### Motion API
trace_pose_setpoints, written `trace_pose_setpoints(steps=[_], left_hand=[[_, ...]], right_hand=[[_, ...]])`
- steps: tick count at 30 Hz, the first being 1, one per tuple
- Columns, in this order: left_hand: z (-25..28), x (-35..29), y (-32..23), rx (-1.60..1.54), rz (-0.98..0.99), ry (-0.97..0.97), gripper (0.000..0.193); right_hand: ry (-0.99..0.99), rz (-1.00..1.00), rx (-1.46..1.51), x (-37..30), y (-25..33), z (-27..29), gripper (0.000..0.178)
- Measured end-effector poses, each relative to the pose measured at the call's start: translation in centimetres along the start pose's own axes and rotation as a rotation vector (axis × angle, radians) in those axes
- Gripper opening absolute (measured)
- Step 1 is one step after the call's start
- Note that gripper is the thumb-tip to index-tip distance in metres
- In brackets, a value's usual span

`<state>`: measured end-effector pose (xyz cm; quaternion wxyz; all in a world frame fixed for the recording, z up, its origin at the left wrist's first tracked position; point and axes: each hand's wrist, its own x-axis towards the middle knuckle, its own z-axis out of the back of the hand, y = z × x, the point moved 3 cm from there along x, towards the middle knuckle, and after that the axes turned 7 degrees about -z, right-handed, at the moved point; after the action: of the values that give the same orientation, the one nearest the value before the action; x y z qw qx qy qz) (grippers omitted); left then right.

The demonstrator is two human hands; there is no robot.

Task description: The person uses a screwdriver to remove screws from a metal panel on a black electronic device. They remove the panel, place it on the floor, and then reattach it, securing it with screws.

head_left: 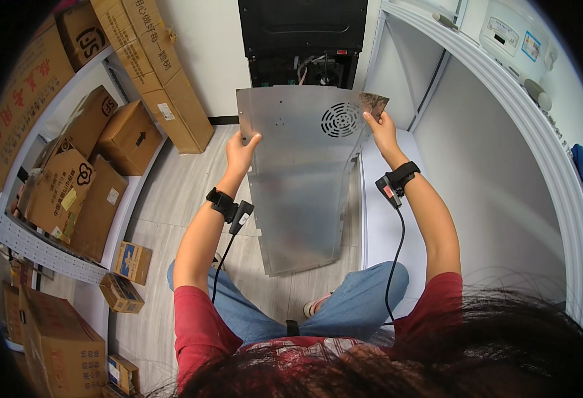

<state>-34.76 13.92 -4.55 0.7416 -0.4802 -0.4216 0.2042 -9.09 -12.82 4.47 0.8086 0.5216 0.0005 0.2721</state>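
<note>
A large grey sheet-metal panel (298,186) stands upright between my arms, its lower end near the floor in front of my knees. A round slotted vent (340,120) is cut into its upper right part. My left hand (241,151) grips the panel's left edge near the top, thumb on the near face. At the upper right corner my right hand (383,134) holds the other edge, thumb also in front. The fingers behind the panel are partly hidden. Just beyond the panel's top is a black machine (303,33) with an opening showing wires and parts inside.
Shelves (72,265) with cardboard boxes line the left side. A tall carton (178,113) leans by the back wall. Small boxes (132,263) lie at the left shelf's edge. A white metal frame (464,66) rises on the right. Cables hang from both wrist straps.
</note>
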Motion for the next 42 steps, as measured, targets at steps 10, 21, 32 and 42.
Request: trace_pose_setpoints(steps=[10,21,32,42], left_hand=[[0.2,0.0,0.4,0.054,0.065,0.037,0.04],[0.4,-0.1,0.4,0.114,0.062,0.052,0.04],[2.5,0.0,0.7,0.177,0.018,-0.043,0.031],[6.6,1.8,3.2,0.178,0.042,-0.11,0.031]], right_hand=[[-0.044,0.006,-0.007,-0.1,0.1,-0.2,0.031],[-0.01,-0.034,0.045,0.2,-0.5,-0.2,0.036],[-0.026,-0.028,-0.018,0.7,0.7,-2.2,0.052],[0.079,0.044,0.177,2.5,3.1,-8.9,0.035]])
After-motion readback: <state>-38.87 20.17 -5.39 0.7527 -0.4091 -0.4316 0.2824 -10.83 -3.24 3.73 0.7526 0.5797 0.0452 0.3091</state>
